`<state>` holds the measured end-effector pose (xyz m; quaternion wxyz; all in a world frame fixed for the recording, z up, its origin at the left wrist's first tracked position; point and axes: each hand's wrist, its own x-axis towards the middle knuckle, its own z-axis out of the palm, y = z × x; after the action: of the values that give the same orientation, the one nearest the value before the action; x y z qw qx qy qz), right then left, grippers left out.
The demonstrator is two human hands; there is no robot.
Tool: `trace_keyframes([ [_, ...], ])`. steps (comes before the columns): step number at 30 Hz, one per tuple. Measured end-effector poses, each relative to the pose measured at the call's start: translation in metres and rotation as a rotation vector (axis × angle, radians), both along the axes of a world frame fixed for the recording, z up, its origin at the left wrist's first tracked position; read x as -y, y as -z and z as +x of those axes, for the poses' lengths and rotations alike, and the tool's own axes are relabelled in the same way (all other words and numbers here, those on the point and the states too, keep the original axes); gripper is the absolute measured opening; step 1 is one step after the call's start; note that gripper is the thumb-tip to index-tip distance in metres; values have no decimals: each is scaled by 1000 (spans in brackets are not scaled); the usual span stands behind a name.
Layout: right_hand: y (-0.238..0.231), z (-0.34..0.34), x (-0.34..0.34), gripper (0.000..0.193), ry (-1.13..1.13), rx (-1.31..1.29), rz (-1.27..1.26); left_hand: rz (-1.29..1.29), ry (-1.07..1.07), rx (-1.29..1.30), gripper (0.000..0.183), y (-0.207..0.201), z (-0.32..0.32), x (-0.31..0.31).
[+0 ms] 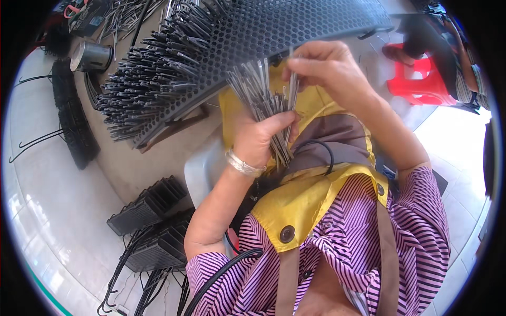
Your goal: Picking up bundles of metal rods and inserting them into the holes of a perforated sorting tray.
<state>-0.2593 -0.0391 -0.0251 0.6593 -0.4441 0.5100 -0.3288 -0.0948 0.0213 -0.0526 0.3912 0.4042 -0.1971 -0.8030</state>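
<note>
My left hand (258, 136) is closed around a bundle of thin grey metal rods (255, 89), held upright and slightly fanned above my lap. My right hand (331, 67) is raised beside the bundle's upper right, thumb and fingers pinched together at the top of one rod (293, 92). Motion blurs those fingertips a little. Just beyond both hands lies a black panel with rows of holes (274, 26). Many dark rods with grey tips (153, 79) stand packed in its left part. A yellow and brown apron (337, 137) spreads beneath the hands.
A metal can (92, 56) stands at the far left, near loose rods (121, 23). Black brush-like pieces with hooked wires (74, 116) lie along the left. Dark finned blocks (150, 205) sit lower left. At the right, another person's foot rests on a red stool (421, 84).
</note>
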Motion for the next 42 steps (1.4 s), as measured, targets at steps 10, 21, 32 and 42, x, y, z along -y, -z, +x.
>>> trace_keyframes([
  [10, -6, -4, 31, 18, 158, 52, -144, 3, -90, 31, 17, 5, 0, 0],
  [21, 3, 42, 81, 13, 380, 65, -700, 73, -112, -64, 15, 3, 0, -3],
  [32, 3, 61, 83, 13, 318, -278, -1047, 139, -68, -129, 21, 9, 6, -5],
  [42, 24, 60, 98, 11, 249, 79, -1113, 136, -67, -124, 21, 10, 6, -5],
])
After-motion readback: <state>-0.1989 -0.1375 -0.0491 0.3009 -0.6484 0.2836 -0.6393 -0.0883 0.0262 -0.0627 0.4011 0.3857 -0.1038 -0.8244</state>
